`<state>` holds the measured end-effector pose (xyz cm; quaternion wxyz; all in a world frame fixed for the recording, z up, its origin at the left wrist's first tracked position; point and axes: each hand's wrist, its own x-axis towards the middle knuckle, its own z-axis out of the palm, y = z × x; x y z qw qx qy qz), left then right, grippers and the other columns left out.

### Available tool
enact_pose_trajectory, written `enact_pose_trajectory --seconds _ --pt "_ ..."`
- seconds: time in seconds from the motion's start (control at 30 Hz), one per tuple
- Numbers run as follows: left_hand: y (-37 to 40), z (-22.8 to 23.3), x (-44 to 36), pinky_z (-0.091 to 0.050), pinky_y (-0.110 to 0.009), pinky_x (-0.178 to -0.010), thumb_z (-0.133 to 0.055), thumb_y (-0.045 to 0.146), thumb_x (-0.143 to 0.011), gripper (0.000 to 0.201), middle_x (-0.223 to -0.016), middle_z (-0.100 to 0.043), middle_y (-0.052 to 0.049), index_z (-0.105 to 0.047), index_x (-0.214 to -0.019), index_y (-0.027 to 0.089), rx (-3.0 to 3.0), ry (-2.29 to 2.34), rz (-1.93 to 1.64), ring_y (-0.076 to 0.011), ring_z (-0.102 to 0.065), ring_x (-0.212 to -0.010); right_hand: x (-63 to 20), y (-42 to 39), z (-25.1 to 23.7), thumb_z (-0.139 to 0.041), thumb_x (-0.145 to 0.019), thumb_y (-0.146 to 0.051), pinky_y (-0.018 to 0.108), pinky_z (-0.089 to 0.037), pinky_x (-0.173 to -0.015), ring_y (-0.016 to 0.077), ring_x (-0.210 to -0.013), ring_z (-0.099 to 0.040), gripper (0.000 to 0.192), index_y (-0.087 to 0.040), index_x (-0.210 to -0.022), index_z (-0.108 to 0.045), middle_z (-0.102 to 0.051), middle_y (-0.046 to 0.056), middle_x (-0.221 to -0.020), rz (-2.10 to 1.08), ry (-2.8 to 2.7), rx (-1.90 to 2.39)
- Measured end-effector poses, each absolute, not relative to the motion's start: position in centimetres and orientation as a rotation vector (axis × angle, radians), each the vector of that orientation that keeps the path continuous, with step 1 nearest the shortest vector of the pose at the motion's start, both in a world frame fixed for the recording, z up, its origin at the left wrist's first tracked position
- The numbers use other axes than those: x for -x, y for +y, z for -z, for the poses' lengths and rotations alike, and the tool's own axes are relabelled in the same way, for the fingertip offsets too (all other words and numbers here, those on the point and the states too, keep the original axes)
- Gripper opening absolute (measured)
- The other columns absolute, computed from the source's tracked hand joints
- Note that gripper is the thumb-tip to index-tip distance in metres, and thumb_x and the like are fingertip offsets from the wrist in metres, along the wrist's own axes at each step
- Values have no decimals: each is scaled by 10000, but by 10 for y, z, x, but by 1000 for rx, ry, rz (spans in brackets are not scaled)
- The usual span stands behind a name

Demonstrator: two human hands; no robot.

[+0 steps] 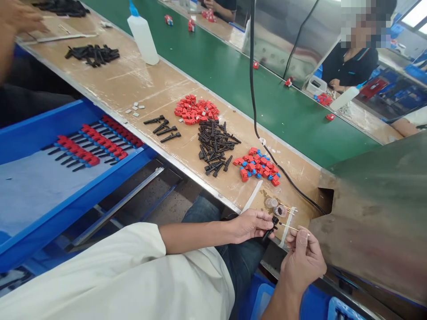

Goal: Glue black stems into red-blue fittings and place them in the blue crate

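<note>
My left hand (pixel 254 226) is closed on a black plastic part (pixel 274 222), a short stick with a wider end, at the table's near edge. Between the fingertips of my right hand (pixel 305 253) is a cotton swab (pixel 289 226), its dark tip close to the black part; whether they touch I cannot tell. Just beyond both hands stand a small clear cup (pixel 271 203) and another small cup with dark contents (pixel 280 210). Several more swabs (pixel 289 209) lie beside them.
On the table (pixel 230 191) lie black parts (pixel 215 144), red pieces (pixel 196 109) and red-and-blue pieces (pixel 257 166). A blue tray (pixel 116 178) holds rows of assembled pieces at left. A black cable (pixel 254 89) hangs before the green belt (pixel 213 58). Co-workers sit nearby; a white bottle (pixel 144 40) stands farther back.
</note>
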<state>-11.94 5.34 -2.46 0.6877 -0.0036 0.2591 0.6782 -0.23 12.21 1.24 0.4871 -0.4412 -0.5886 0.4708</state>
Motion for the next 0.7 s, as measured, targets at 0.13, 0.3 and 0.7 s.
enact_pose_trajectory --seconds 0.13,0.3,0.7 --pt "51 22 120 -409 -118 -485 -974 323 -462 515 -764 -693 -57 -692 -812 71 1 578 -1517 -98 -684 -625 4 123 -11 -751 -816 -470 208 -443 -488 101 -541 -575 350 -130 -886 -705 -689 22 -693 -1088 -1495 1114" --pt "49 24 120 -405 -140 -504 -967 323 -496 497 -775 -688 -51 -676 -823 87 -27 594 -1522 -103 -683 -629 5 121 -10 -711 -836 -518 233 -474 -515 124 -553 -600 399 -125 -901 -705 -699 42 -709 -983 -1600 1135" --pt "49 33 121 -328 -203 -475 -966 446 -412 625 -643 -644 -7 -650 -824 98 -132 779 -1569 -120 -639 -566 1 124 -12 -585 -936 -140 233 -524 -659 127 -685 -653 90 -168 -959 -667 -692 45 -821 -312 -2188 492"
